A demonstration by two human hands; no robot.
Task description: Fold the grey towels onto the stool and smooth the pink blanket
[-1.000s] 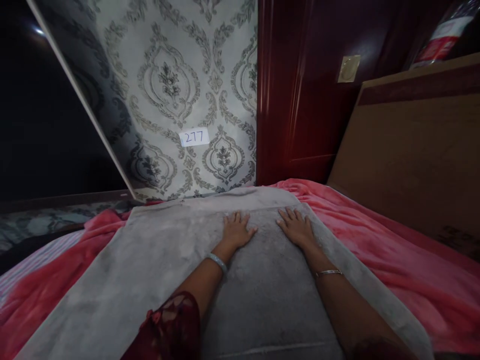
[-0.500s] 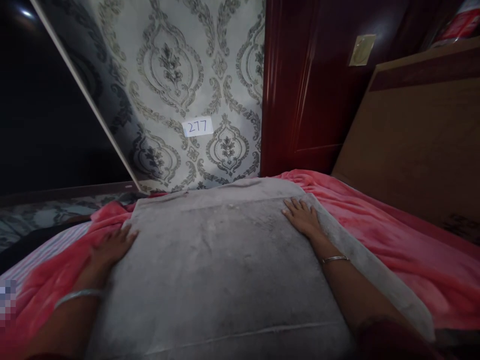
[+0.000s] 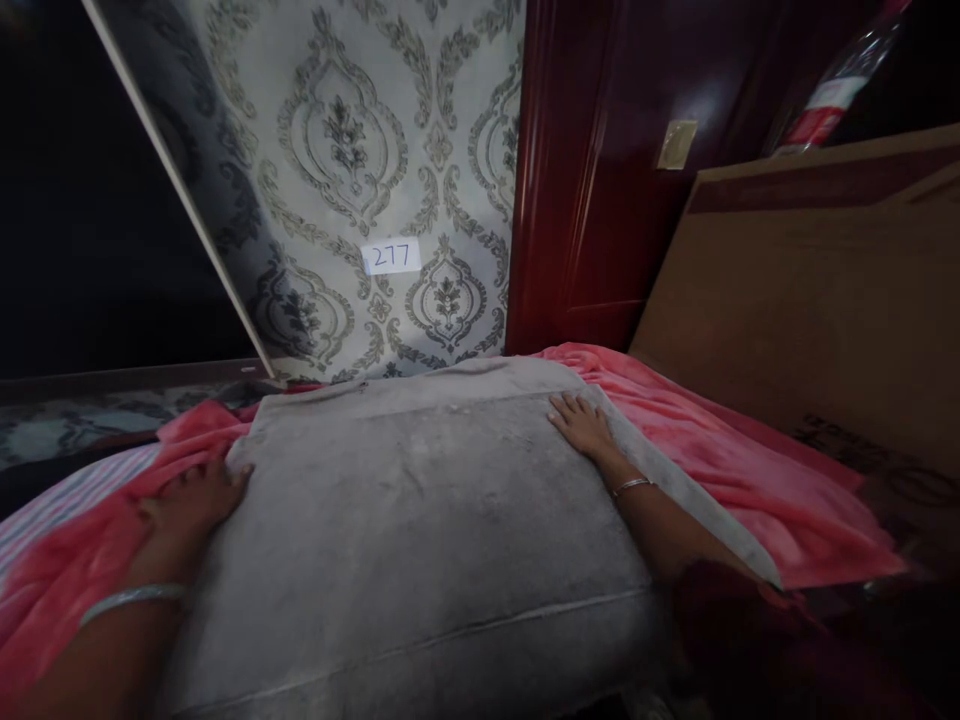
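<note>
Head view: grey cloth [image 3: 420, 510] laid out over the pink blanket [image 3: 712, 460], mid-scene, far edge toward the wallpaper [image 3: 345, 190], near end reaching down into shadow at the bottom. Side edges running away from the wearer, drawing closer toward the wall; hard to tell long axis from short at this slant. Two crease lines across it, a faint one near the far edge and a sharper, pale one at the near end, slanting upward to the right. Soft, matte, short-piled by the look, with shallow wrinkles and darker blotches; far edge wavy.

Left hand [image 3: 196, 500] palm down along the cloth's left edge, partly over pink folds, thumb toward the grey; fingers loosely apart, somewhat blurred. Pale, thick bangle [image 3: 131, 597] at the wrist. Right hand [image 3: 581, 425] flat on the cloth near its far right corner, fingers slightly fanned and pointing toward the wall; thin silvery bracelet [image 3: 634, 487] behind.

Plush, crumpled pink on both sides; striped fabric [image 3: 67, 495] at far left. Beyond, glossy dark-red wood panel [image 3: 592, 200], flat brown cardboard [image 3: 795, 300] tilted at right, clear plastic bottle [image 3: 829, 105] above its upper edge.
</note>
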